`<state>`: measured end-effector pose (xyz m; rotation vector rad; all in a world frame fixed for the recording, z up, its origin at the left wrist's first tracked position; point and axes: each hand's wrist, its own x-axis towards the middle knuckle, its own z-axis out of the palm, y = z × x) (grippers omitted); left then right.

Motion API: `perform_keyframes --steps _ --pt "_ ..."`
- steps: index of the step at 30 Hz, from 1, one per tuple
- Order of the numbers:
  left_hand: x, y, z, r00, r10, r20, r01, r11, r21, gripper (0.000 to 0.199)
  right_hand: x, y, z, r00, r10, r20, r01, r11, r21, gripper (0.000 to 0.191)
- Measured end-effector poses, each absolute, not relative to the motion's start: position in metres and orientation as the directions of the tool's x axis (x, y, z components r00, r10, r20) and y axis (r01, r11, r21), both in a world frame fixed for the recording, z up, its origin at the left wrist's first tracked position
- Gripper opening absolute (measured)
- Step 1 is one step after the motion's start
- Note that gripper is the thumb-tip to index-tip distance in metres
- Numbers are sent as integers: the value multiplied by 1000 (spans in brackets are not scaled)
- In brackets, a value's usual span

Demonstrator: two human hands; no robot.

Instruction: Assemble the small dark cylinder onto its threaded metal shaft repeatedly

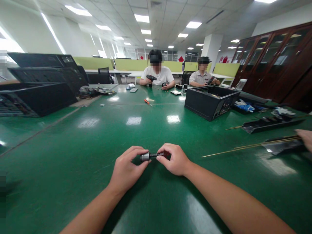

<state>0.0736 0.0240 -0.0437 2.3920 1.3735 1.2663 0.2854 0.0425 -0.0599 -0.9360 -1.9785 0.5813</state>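
Low over the green table (102,143), both my hands hold one small metal part (145,157), a silver cylinder with a thinner dark shaft running out to the right; its exact kind I cannot make out. My left hand (128,165) grips the cylinder between thumb and fingers. The shaft's right end is pinched by the thumb and fingertips of my right hand (174,159), which partly hide it. A little dark red shows behind the right fingers, too small to name.
An orange-handled screwdriver (147,102) lies further up the table. Thin brass-coloured rods (226,152) and black trays (273,123) are at right, beside another person's hand (305,138). Black computer cases stand right (204,102) and left (53,97). Two people sit opposite, one holding a power drill (151,78).
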Motion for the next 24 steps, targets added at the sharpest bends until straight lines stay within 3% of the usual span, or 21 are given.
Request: perform_keyframes --steps 24 --pt "73 23 -42 223 754 618 681 -574 455 19 286 43 -61 -345 791 506 395 611 -686 5"
